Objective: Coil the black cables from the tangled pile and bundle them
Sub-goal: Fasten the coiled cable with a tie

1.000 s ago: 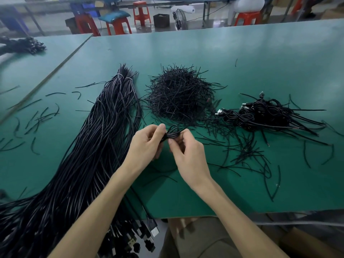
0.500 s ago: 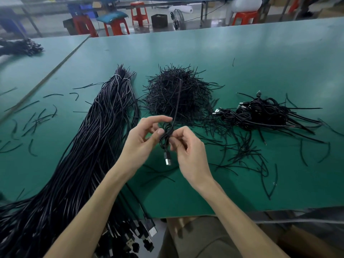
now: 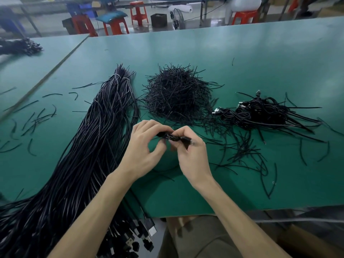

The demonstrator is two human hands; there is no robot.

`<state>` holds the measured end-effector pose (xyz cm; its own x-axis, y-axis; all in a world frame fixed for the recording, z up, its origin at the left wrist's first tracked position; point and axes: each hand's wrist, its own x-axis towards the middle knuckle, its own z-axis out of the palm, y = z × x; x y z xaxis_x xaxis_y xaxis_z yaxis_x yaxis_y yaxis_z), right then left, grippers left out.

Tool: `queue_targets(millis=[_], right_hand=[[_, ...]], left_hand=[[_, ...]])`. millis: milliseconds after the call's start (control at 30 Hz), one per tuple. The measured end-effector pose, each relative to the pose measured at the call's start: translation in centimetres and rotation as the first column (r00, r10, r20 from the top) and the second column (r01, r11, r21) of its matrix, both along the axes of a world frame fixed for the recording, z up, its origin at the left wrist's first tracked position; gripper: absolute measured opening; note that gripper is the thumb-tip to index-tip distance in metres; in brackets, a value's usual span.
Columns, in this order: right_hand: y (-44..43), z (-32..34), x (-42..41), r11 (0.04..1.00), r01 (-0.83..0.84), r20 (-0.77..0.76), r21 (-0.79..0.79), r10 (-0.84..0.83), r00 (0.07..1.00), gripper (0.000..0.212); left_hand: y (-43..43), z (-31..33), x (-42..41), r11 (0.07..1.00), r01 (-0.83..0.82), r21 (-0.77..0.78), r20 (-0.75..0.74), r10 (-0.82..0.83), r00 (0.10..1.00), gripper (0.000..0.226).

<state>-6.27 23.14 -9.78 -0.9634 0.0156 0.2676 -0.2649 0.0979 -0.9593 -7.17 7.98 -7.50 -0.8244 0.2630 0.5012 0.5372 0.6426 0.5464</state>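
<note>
A small coiled black cable [image 3: 173, 137] lies sideways between both hands above the green table [image 3: 242, 58]. My left hand [image 3: 144, 148] pinches its left end with curled fingers. My right hand [image 3: 191, 153] grips its right end, where a silver plug tip shows. A long sheaf of straight black cables [image 3: 89, 146] runs from the table's middle down past the front edge on the left. A mound of short black ties [image 3: 176, 94] sits behind the hands. Finished coiled cables [image 3: 260, 112] are piled to the right.
Loose black ties [image 3: 242, 151] lie scattered right of the hands, others [image 3: 35, 118] at the far left. Cable plugs [image 3: 139, 235] hang over the table's front edge. Red stools [image 3: 115, 25] stand beyond the far edge. A second table [image 3: 22, 67] adjoins on the left.
The coil has turned from hanging upright with its plug down to lying sideways between the hands. Both hands have closed in on it.
</note>
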Motion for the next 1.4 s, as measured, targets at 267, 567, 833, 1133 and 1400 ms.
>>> queue_targets(millis=[267,567,833,1133,1400], right_hand=[[0.1,-0.3,-0.3,0.996,0.061,0.101,-0.071,-0.054,0.993,0.012],[-0.1,0.2,-0.1,0.996,-0.060,0.110,-0.059,0.066,0.992,0.013],[0.1,0.2,0.2,0.992,0.124,0.021,0.038,-0.124,0.992,0.015],[-0.1,0.2,0.4,0.995,0.057,-0.076,0.079,-0.051,0.996,0.016],[-0.3,0.2,0.5,0.991,0.014,-0.085,0.133,-0.003,0.996,0.014]], left_hand=[[0.2,-1.3,-0.7,0.999,0.033,0.028,-0.118,-0.029,0.993,0.019],[0.2,-1.3,-0.8,0.998,-0.042,0.056,-0.131,0.050,0.990,0.023],[0.5,-0.9,-0.3,0.991,-0.013,0.130,-0.055,0.021,0.998,0.027],[-1.1,0.0,-0.8,0.625,0.112,0.773,0.327,-0.542,0.774,0.026],[-1.7,-0.8,-1.8,0.926,0.130,0.355,0.143,-0.191,0.971,0.032]])
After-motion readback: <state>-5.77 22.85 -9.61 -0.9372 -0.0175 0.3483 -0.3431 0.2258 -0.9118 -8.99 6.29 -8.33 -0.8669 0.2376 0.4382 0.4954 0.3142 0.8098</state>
